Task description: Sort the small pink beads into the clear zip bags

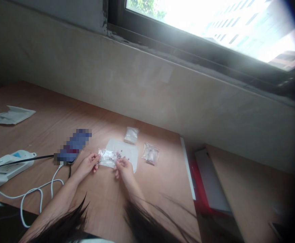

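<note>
The hands are apart: the left hand (88,163) pinches a clear plastic bag (107,158) at 9 o'clock on a white paper sheet (129,152), and the right hand (124,168) sits by small dark beads (118,155), its grip impossible to tell. A second bag (131,135) lies at the sheet's 12 o'clock, a third bag (150,153) at 3 o'clock.

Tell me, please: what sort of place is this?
Probably an indoor work spot in a city building: a wooden desk sits beneath a window showing tall buildings, with a white power strip on it.
</note>
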`<state>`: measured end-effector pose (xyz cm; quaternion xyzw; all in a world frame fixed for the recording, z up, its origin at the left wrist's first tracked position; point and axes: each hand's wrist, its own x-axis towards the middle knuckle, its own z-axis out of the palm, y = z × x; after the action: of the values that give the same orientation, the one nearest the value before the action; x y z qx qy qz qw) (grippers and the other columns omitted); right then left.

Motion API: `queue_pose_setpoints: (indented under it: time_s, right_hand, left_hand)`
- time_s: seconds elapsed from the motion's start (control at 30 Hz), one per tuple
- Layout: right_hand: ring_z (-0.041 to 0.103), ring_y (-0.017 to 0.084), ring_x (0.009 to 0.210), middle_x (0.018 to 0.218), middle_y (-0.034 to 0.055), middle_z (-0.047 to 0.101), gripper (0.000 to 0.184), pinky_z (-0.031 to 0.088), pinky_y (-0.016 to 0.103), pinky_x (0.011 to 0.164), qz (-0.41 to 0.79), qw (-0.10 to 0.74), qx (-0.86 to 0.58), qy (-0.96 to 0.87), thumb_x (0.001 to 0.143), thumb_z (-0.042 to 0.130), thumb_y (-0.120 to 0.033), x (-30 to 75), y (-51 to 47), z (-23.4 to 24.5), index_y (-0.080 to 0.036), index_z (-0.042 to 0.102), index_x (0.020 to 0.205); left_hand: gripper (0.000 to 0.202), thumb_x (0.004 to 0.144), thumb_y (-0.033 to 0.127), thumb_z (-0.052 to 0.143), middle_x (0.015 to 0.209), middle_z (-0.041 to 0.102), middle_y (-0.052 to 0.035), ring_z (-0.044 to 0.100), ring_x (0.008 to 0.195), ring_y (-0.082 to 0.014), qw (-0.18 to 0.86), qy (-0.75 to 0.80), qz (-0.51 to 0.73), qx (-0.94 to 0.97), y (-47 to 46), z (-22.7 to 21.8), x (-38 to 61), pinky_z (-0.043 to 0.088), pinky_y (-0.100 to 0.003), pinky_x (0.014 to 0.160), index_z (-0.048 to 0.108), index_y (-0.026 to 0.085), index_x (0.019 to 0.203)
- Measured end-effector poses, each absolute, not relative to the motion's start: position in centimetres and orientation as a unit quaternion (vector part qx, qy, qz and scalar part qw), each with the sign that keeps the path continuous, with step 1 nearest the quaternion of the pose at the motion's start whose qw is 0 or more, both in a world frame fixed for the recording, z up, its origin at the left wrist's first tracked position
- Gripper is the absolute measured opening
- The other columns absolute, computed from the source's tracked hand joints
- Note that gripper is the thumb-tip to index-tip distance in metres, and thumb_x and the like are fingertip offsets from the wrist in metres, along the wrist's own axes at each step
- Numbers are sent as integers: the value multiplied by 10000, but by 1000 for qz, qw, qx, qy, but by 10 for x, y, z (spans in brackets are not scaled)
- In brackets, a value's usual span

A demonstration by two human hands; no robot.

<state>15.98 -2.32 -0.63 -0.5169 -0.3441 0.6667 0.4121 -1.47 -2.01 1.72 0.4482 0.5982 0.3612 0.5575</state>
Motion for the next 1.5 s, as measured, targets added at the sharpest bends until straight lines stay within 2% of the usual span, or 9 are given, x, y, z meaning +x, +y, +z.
queue_pose_setpoints:
  time_s: [0.17, 0.47, 0.73, 0.9, 1.03, 1.33, 1.5]
  right_hand:
    - [424, 59, 266, 473, -49, 550, 275, 300, 148, 230, 667, 423, -510, -339, 620, 587, -369, 160, -25, -7, -162, 433, 715]
    - [446, 74, 281, 466, -48, 553, 270, 340, 168, 239, 691, 416, -497, -321, 608, 598, -362, 164, -24, -7, -164, 435, 693]
    - [450, 70, 286, 508, -37, 579, 273, 349, 169, 246, 684, 426, -492, -330, 612, 597, -368, 165, -25, -8, -164, 439, 704]
    - [443, 69, 285, 505, -34, 575, 275, 354, 170, 249, 678, 429, -498, -328, 618, 594, -363, 165, -26, -6, -156, 446, 720]
    - [436, 64, 280, 506, -34, 577, 282, 342, 165, 244, 679, 434, -496, -323, 610, 597, -369, 165, -27, -7, -157, 448, 719]
    - [398, 51, 254, 479, -47, 573, 294, 299, 152, 228, 671, 444, -504, -315, 598, 598, -366, 167, -26, -7, -154, 473, 759]
    - [382, 51, 242, 477, -51, 566, 324, 265, 151, 212, 673, 463, -487, -310, 606, 592, -345, 169, -26, -8, -140, 490, 837]
  left_hand:
    - [355, 731, 488, 420, 378, 447, 76, 389, 313, -52, 541, 600, 353, 472, -21, 17, -14, 304, -158, 352, 430, 167, 579]
    - [391, 684, 548, 440, 445, 447, 72, 384, 299, -52, 577, 610, 332, 431, -23, 18, -11, 295, -152, 296, 490, 161, 705]
    - [357, 687, 523, 469, 413, 352, 101, 307, 305, -32, 592, 587, 338, 438, -23, 19, -9, 227, -122, 299, 485, 166, 675]
    - [388, 683, 549, 450, 467, 412, 81, 348, 334, -44, 596, 601, 324, 423, -22, 19, -4, 247, -135, 317, 484, 165, 728]
    - [373, 639, 515, 524, 424, 378, 93, 321, 327, -47, 586, 607, 308, 440, -20, 31, 3, 220, -153, 337, 501, 156, 739]
    - [336, 624, 489, 512, 423, 390, 79, 356, 378, -73, 530, 606, 316, 502, -15, 57, 17, 247, -178, 374, 520, 153, 636]
    - [304, 639, 451, 512, 528, 475, 52, 403, 438, -80, 530, 581, 311, 534, -13, 63, 18, 299, -179, 416, 526, 150, 683]
